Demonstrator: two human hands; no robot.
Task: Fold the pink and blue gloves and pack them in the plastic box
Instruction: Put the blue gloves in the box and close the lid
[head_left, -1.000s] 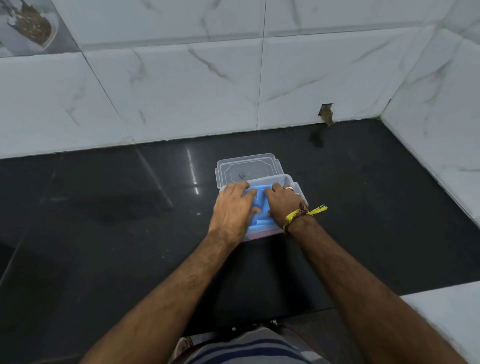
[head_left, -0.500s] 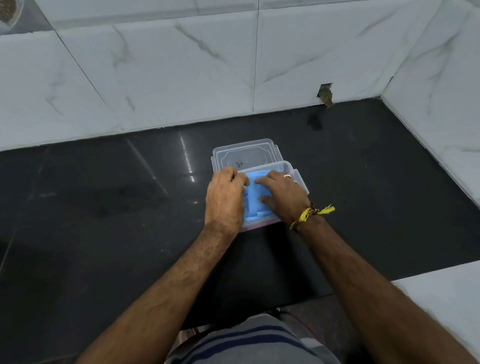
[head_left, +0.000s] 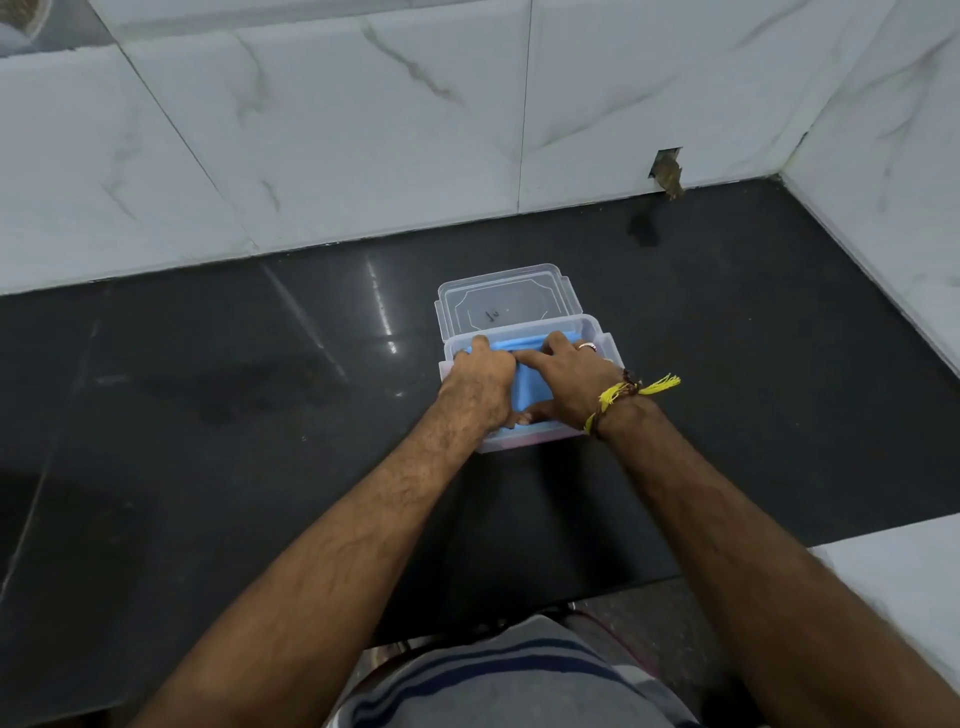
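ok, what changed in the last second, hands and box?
Both hands drew closer together over the blue glove: the left hand slid toward the middle and the right hand turned its fingers leftward until the fingertips nearly meet, pressing the glove down. Nothing was picked up or released. The plastic box and the lid behind it stayed put on the black counter.

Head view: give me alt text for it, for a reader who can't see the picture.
Both hands, left hand and right hand, press a folded blue glove down into a clear plastic box on a dark countertop. The box's lid lies just behind it, near the white marble-tiled wall.
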